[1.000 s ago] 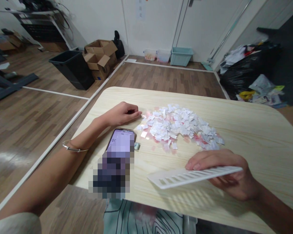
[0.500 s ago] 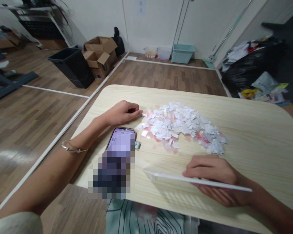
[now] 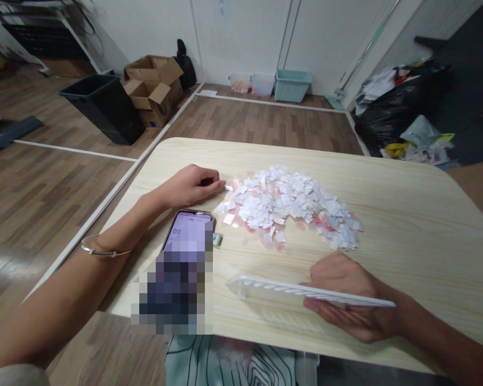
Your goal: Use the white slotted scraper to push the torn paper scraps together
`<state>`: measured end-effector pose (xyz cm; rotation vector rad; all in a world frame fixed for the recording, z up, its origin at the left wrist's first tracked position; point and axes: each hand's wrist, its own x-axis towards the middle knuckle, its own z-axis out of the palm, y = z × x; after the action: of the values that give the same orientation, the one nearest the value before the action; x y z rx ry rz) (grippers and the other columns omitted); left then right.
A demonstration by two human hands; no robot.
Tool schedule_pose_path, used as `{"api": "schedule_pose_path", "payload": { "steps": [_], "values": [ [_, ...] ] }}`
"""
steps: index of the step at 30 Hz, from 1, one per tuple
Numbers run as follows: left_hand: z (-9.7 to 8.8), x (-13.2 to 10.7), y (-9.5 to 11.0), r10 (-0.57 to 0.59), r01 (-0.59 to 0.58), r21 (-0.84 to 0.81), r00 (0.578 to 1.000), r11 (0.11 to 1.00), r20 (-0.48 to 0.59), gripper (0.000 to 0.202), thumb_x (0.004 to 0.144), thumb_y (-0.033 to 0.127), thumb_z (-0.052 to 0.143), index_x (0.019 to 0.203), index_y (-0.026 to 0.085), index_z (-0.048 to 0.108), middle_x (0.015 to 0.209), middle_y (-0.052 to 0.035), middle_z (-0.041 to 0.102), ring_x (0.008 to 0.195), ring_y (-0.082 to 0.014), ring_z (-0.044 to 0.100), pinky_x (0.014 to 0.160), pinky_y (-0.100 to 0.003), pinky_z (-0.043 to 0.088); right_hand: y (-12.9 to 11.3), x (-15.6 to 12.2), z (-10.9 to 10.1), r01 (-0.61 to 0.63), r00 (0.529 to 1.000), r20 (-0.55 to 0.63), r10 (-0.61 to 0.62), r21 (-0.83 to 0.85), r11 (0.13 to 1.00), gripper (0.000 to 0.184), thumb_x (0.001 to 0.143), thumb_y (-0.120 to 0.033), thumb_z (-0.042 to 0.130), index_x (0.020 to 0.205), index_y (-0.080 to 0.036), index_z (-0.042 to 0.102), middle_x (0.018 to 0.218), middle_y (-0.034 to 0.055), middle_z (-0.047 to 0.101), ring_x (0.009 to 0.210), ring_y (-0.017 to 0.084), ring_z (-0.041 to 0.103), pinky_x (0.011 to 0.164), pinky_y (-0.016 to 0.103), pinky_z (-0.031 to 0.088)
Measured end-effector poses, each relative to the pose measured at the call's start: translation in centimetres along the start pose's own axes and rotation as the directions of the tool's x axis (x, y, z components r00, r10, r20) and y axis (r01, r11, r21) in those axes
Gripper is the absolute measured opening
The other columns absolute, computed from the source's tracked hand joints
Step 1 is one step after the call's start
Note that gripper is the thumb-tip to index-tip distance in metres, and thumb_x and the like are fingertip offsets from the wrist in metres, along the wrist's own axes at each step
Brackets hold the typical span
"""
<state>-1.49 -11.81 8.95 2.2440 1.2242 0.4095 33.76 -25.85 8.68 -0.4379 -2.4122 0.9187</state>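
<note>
A loose heap of small white paper squares, mixed with pink and clear bits, lies across the middle of the table. My left hand rests at the heap's left edge, fingers curled; whatever its fingertips may pinch is too small to make out. Near the front of the table, my right hand grips a thin white slotted plastic panel, seen almost edge-on and tilted above the tabletop. A phone with a lit screen, its lower part blurred, lies below my left hand. Beside it sits a small pale green object.
The pale wooden table has rounded corners. Beyond it on the floor stand a black bin, cardboard boxes, clear tubs and a teal basket. Black bags are piled at right. Patterned cloth shows below the front edge.
The whole view has shifted, so the table and hands appear slightly further left. My right hand has tilted the slotted panel, showing more of its slots. My left hand keeps its place by the heap.
</note>
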Motion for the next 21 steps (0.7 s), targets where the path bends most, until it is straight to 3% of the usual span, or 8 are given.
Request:
{"api": "schedule_pose_path", "payload": {
  "steps": [5, 11, 17, 21],
  "values": [
    [-0.05, -0.04, 0.23, 0.001, -0.002, 0.015, 1.0, 1.0, 0.004, 0.045, 0.1, 0.049, 0.059, 0.066, 0.021, 0.051, 0.058, 0.004, 0.042, 0.059, -0.0105, 0.034, 0.058, -0.029, 0.026, 0.07, 0.08, -0.05, 0.015, 0.999, -0.04, -0.014, 0.027, 1.0, 0.034, 0.093, -0.003, 0.057, 0.079, -0.031, 0.042, 0.056, -0.007, 0.049, 0.045, 0.017, 0.041, 0.052, 0.04, 0.023],
    [0.0, -0.04, 0.21, 0.001, -0.001, 0.012, 1.0, 1.0, 0.006, 0.043, 0.099, 0.047, 0.061, 0.066, 0.021, 0.052, 0.058, 0.0043, 0.042, 0.058, -0.0101, 0.033, 0.058, -0.029, 0.026, -0.15, 0.1, 0.11, -0.008, 1.0, -0.01, 0.008, 0.018, 1.0, 0.027, 0.094, -0.004, 0.057, 0.085, -0.03, 0.054, 0.056, -0.0055, 0.055, 0.045, 0.019, 0.044, 0.05, 0.04, 0.024],
    [-0.03, -0.03, 0.28, -0.025, 0.024, 0.032, 1.0, 0.999, 0.014, 0.045, 0.099, 0.05, 0.059, 0.066, 0.021, 0.052, 0.058, 0.004, 0.042, 0.059, -0.0107, 0.033, 0.059, -0.03, 0.026, -0.27, 0.23, 0.0, -0.011, 0.999, -0.034, 0.014, 0.076, 0.997, 0.038, 0.093, -0.002, 0.057, 0.076, -0.031, 0.04, 0.055, -0.0075, 0.045, 0.047, 0.016, 0.036, 0.052, 0.039, 0.023],
    [-0.05, -0.09, 0.34, -0.029, 0.029, 0.036, 0.999, 0.999, 0.018, 0.045, 0.099, 0.051, 0.058, 0.066, 0.021, 0.051, 0.058, 0.0038, 0.042, 0.059, -0.0109, 0.033, 0.059, -0.031, 0.026, -0.16, -0.16, -0.33, -0.084, 0.995, -0.035, 0.09, 0.152, 0.985, 0.042, 0.096, -0.006, 0.056, 0.072, -0.029, 0.029, 0.054, -0.0079, 0.037, 0.045, 0.015, 0.034, 0.049, 0.036, 0.026]
  ]
}}
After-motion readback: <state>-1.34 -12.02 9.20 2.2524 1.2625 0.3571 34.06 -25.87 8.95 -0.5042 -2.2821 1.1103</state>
